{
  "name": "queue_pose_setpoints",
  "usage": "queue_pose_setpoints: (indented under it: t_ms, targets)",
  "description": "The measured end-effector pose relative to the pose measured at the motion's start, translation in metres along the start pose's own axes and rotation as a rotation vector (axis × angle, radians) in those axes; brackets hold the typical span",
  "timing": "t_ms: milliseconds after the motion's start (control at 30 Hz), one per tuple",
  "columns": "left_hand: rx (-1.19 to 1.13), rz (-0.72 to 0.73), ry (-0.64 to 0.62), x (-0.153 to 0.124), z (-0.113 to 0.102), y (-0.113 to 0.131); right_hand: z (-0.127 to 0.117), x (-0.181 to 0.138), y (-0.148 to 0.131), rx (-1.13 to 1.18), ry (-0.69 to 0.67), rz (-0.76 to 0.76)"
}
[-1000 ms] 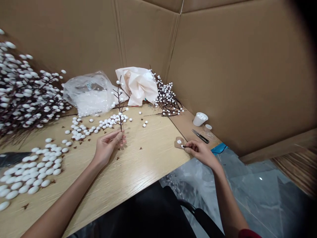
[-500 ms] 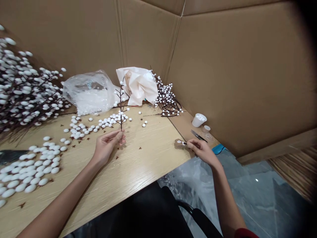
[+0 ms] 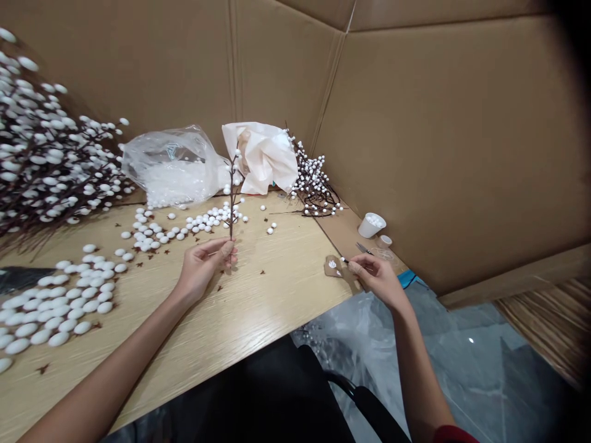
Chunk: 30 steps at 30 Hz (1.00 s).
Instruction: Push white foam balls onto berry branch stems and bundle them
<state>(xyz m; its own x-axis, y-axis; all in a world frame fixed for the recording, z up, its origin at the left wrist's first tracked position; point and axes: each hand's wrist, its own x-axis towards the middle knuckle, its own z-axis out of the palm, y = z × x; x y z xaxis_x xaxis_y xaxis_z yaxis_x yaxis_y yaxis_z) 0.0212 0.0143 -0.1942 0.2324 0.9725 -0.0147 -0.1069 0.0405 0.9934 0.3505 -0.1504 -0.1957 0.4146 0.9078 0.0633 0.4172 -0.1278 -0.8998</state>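
My left hand point(image 3: 203, 271) pinches the lower end of a thin brown artificial branch point(image 3: 231, 206), holding it upright above the table. A few white berries sit on its upper twigs. My right hand point(image 3: 377, 282) is closed near the table's right edge, gripping a thin dark stick point(image 3: 346, 261) with a white blob at its tip. Most of that stick is hidden by my fingers. Just left of the tip lies a small brown cardboard scrap point(image 3: 328, 269) with white paste-like dabs on it.
Loose white berries point(image 3: 58, 307) and small brown star-shaped bits cover the table's left. Behind stand berry branches point(image 3: 50, 154), a clear plastic bag point(image 3: 170, 178), a crumpled pale cloth point(image 3: 263, 160) and a smaller berry bunch point(image 3: 314, 184). Tweezers point(image 3: 362, 248) lie near a white cup point(image 3: 371, 226).
My right hand has lifted the stick's tip slightly up and off the white dabs on the cardboard scrap. My left hand still holds the branch upright. The view has shifted slightly.
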Motion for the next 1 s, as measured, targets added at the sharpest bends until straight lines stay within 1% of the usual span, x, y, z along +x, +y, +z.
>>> queue_pose_setpoints:
  t_ms: [100, 167, 233, 333, 433, 500, 567, 667, 800, 1000]
  targets:
    - [-0.032, -0.006, -0.007, 0.000, -0.001, -0.002, 0.013, 0.005, -0.019, 0.067, 0.062, -0.080]
    - [-0.072, -0.019, -0.026, -0.001, -0.001, -0.004, 0.032, 0.011, -0.040, 0.134, 0.083, -0.144]
    - [-0.108, -0.042, -0.046, -0.003, -0.001, -0.005, 0.060, 0.019, -0.064, 0.218, 0.085, -0.233]
    - [-0.112, -0.042, -0.047, -0.006, -0.001, -0.004, 0.110, 0.033, -0.097, 0.327, 0.070, -0.439]
    - [-0.107, -0.032, -0.043, -0.008, -0.001, -0.002, 0.150, 0.045, -0.119, 0.296, 0.067, -0.659]
    - [-0.112, -0.032, -0.046, -0.009, -0.001, -0.002, 0.164, 0.051, -0.124, 0.222, 0.097, -0.780]
    - [-0.121, -0.035, -0.048, -0.009, 0.000, -0.003, 0.170, 0.055, -0.121, 0.154, 0.149, -0.866]
    - [-0.131, -0.046, -0.052, -0.009, 0.001, -0.004, 0.170, 0.058, -0.111, 0.086, 0.213, -0.924]
    - [-0.144, -0.041, -0.060, -0.010, 0.004, -0.002, 0.169, 0.060, -0.103, 0.062, 0.239, -0.947]
    - [-0.132, -0.051, -0.074, -0.012, 0.006, -0.001, 0.168, 0.060, -0.103, 0.024, 0.230, -0.949]
